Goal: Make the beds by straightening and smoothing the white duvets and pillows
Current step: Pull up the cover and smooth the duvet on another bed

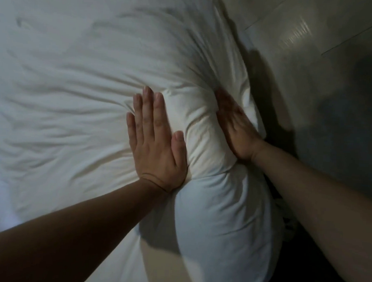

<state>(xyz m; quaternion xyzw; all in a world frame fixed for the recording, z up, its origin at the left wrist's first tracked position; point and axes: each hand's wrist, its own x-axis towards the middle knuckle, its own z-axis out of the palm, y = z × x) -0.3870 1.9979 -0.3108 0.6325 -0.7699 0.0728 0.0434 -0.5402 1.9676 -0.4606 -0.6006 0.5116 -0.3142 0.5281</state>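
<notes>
A person's left hand [154,137] and right hand [234,126], fingers straight, press flat on either side of a bulge in a white duvet [76,82].

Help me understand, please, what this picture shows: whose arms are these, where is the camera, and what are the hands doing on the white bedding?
There is no machine here. A person works with two bare hands, and the single picture comes from a camera worn on their head, looking forward and down, so both arms reach in from the bottom edge.

The big wrinkled white surface is the duvet. The left hand lies flat on it, fingers straight, pressing down. The right hand is blurred but looks flat too, pushing against the far side of a puffy bulge between the two hands. Whether that bulge is the duvet's edge or a pillow, I cannot tell.

Neither hand grips anything; both only press. On the upper right is a glossy tiled floor.
</notes>
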